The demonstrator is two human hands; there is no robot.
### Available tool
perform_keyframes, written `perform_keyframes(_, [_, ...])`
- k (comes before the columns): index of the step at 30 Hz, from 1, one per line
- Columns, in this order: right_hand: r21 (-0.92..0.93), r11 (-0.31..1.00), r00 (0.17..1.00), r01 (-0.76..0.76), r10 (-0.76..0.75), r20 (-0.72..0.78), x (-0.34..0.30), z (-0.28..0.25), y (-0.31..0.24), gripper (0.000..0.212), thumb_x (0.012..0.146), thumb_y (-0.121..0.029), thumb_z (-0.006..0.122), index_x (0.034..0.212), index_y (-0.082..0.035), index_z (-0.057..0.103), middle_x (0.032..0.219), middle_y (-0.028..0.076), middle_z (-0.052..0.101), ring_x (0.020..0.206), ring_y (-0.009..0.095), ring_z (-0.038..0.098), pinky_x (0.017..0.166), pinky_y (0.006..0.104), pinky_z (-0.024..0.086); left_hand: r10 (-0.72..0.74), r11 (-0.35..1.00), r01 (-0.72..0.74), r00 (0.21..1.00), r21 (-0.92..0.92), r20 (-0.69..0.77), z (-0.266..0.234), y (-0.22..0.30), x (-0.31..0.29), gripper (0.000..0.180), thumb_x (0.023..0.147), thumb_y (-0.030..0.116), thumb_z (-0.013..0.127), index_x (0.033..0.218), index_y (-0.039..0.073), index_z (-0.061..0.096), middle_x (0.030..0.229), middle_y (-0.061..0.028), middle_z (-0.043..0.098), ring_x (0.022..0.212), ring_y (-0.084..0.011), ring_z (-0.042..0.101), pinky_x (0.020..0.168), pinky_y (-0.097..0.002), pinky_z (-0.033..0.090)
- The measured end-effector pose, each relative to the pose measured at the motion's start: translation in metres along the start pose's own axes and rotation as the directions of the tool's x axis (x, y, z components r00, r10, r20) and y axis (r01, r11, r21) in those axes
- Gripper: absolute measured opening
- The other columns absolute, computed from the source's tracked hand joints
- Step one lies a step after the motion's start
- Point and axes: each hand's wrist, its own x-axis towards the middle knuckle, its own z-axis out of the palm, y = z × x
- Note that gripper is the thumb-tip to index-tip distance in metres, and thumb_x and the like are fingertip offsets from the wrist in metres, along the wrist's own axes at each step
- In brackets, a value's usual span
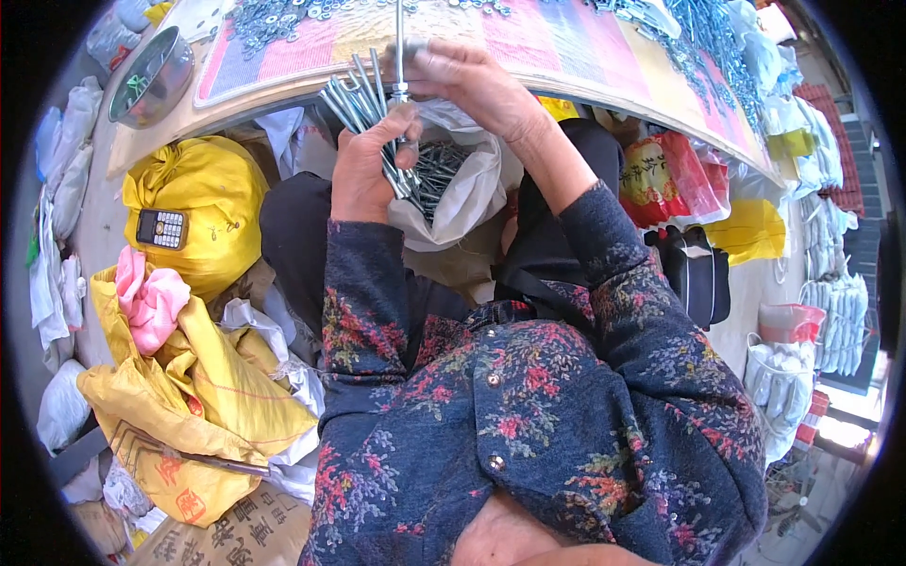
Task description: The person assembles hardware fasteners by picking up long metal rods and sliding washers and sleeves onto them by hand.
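Note:
My left hand is closed around a bundle of long thin metal bolts, their ends fanning out above and below the fist. Beside the bundle stands an upright metal rod with nuts on it, just over my left thumb. My right hand is at this rod, its fingers curled and smeared by motion; what they hold is not clear. Below both hands, a white sack lies open between my knees with many loose bolts in it.
A work board with a striped cloth crosses the front, bearing washers and a bolt heap. A metal bowl stands at its left. Yellow sacks, a phone and a red bag are near my legs.

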Motion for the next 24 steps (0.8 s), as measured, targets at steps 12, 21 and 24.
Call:
perform_keyframes(12, [-0.77, 0.638, 0.946, 0.027, -0.266, -0.187, -0.017, 0.041, 0.035, 0.027, 0.088, -0.022, 0.064, 0.088, 0.004, 0.065, 0.068, 0.017, 0.063, 0.062, 0.016, 0.061, 0.058, 0.0327, 0.048, 0.444, 0.636, -0.167, 0.878, 0.754, -0.18, 0.01, -0.001, -0.02, 0.014, 0.081, 0.012, 0.072, 0.089, 0.0, 0.068, 0.071, -0.0008, 0.064, 0.054, -0.0056, 0.054, 0.046, -0.0201, 0.039])
perform_keyframes(21, [-0.808, 0.549, 0.96, -0.213, -0.037, -0.278, -0.029, -0.003, 0.001, 0.049, 0.082, -0.04, 0.067, 0.098, 0.006, 0.063, 0.081, 0.018, 0.065, 0.077, 0.025, 0.063, 0.072, 0.0367, 0.05, 0.207, 0.725, -0.042, 0.965, 0.687, -0.16, 0.005, 0.004, -0.02, 0.014, 0.079, 0.012, 0.072, 0.086, 0.0, 0.069, 0.077, -0.0059, 0.069, 0.052, -0.0062, 0.052, 0.043, -0.0194, 0.036])
perform_keyframes(24, [-0.347, 0.928, 0.985, -0.137, 0.092, -0.143, -0.029, -0.001, 0.007, 0.022, 0.091, -0.02, 0.062, 0.097, 0.001, 0.065, 0.073, 0.001, 0.059, 0.062, 0.008, 0.054, 0.054, 0.0243, 0.046, 0.111, 0.809, -0.049, 0.991, 0.586, -0.071, 0.032, -0.012, -0.024, 0.02, 0.081, 0.011, 0.069, 0.099, 0.002, 0.065, 0.082, -0.0041, 0.068, 0.06, -0.0072, 0.057, 0.044, -0.0184, 0.037])
